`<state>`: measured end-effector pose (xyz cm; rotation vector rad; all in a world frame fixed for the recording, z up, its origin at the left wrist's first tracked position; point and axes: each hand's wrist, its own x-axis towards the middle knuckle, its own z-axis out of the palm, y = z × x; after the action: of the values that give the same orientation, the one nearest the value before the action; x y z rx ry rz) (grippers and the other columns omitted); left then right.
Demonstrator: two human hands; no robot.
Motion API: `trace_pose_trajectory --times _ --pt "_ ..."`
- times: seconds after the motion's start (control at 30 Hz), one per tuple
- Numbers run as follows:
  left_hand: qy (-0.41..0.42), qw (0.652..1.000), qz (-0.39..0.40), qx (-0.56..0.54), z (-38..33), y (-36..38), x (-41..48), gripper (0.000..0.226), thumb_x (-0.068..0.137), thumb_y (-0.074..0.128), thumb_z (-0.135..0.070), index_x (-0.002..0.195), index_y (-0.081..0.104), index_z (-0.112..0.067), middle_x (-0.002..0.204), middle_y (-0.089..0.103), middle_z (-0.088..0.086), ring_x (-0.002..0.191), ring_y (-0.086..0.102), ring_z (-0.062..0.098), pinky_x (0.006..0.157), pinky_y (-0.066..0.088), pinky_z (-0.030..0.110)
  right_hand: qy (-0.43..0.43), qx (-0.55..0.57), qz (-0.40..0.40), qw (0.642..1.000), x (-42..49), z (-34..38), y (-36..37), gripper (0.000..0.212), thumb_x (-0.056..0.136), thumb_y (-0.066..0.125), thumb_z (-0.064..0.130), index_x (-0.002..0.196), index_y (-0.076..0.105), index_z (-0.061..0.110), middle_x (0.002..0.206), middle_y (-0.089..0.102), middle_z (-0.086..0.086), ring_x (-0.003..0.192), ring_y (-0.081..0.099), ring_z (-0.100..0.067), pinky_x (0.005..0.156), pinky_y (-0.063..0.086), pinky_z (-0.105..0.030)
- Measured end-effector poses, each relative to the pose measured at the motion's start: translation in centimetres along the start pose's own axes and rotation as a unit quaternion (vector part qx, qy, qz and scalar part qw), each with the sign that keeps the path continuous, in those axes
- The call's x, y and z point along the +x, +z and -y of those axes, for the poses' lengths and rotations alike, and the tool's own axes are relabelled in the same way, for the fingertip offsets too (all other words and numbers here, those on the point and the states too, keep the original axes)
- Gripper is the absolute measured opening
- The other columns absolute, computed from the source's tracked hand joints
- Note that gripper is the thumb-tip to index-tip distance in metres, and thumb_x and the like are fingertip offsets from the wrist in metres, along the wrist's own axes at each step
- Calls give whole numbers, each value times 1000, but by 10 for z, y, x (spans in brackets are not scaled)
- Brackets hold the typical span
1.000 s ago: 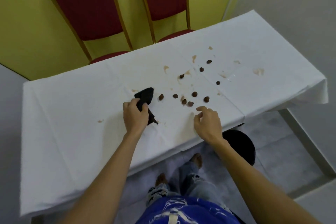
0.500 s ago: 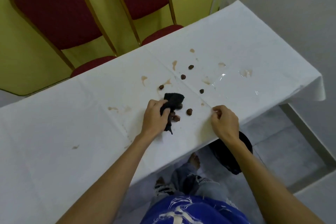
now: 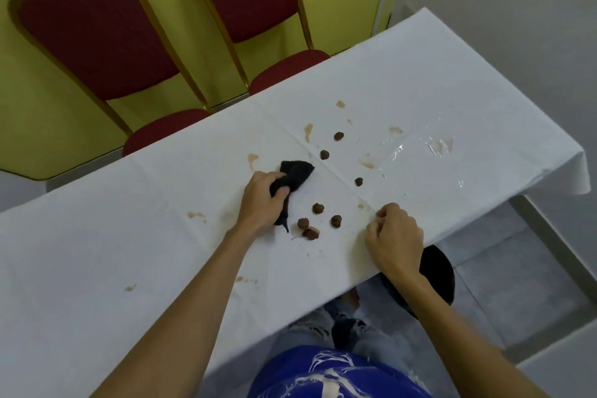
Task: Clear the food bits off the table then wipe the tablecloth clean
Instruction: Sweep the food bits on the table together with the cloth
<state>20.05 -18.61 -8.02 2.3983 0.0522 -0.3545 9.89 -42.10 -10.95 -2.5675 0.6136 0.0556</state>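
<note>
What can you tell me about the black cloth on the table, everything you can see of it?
The black cloth is a small dark rag, soft and fuzzy-looking, crumpled. The left hand grips its middle, fingers curled round it. A broad flap spreads beyond the hand on the white tablecloth; a thin pointed tail trails from under the hand toward the near edge, ending beside brown food bits.

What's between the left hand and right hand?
Head view: brown food bits on the white tablecloth, between the right hand and the left hand gripping the black rag.
</note>
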Motion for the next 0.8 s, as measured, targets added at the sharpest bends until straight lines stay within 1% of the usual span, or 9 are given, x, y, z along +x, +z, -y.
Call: trace_pose_trajectory --times 0.13,0.23,0.3,0.37,0.43,0.53,0.67,0.73,0.8 --pt "-22 992 12 -122 -2 -11 -13 25 92 61 -19 116 68 -22 111 64 -1 99 62 11 86 48 22 -12 -25 8 1000 0 3 3 6 85 49 23 87 49 17 76 53 1 67 49 -22 69 45 -42" --pt "-44 974 22 -223 -18 -34 16 19 94 58 -15 105 69 -27 100 70 1 89 66 14 76 53 29 -1 -31 3 1000 0 5 3 7 85 49 23 89 50 17 77 54 1 67 49 -22 68 45 -42" --pt "-42 973 40 -224 -28 -47 40 17 95 57 -16 101 66 -29 95 71 0 88 67 17 75 54 33 8 -34 1 999 0 5 4 7 85 50 23 90 50 18 78 55 0 68 49 -22 69 44 -41" --pt "-39 985 45 -160 -28 -51 61 13 96 55 -19 104 64 -24 99 70 2 94 66 22 77 54 36 16 -35 2 999 -2 6 5 7 86 50 24 91 50 18 80 55 1 70 49 -22 69 43 -41" --pt "-17 999 25 -34 -21 -47 74 18 97 52 -20 111 61 -16 104 67 7 97 62 26 78 51 37 20 -31 5 999 -3 7 5 8 86 50 24 93 50 19 82 55 1 72 48 -22 70 42 -40" --pt "30 993 9 116 -6 -26 78 28 97 52 -24 122 56 -13 115 59 12 107 55 29 92 50 44 28 -28 3 999 -4 8 5 9 85 50 24 93 50 21 83 54 3 72 48 -20 71 42 -39" --pt "87 980 -34 175 3 3 61 41 93 60 -36 128 53 -16 121 50 9 109 45 27 91 44 37 36 -31 -5 999 -2 12 5 7 86 49 24 92 48 21 82 52 3 72 47 -19 72 40 -37" --pt "126 969 -48 205 2 9 54 38 94 61 -28 128 56 -14 119 53 10 106 47 27 88 42 36 36 -42 -5 998 -3 13 6 7 87 49 25 92 48 20 82 52 3 72 47 -19 71 41 -37" --pt "186 956 -24 226 -3 12 46 33 93 60 -20 125 59 -13 116 57 9 105 50 28 85 42 37 33 -53 -5 998 -4 12 8 9 87 48 26 93 48 20 82 53 2 71 47 -20 71 43 -38"
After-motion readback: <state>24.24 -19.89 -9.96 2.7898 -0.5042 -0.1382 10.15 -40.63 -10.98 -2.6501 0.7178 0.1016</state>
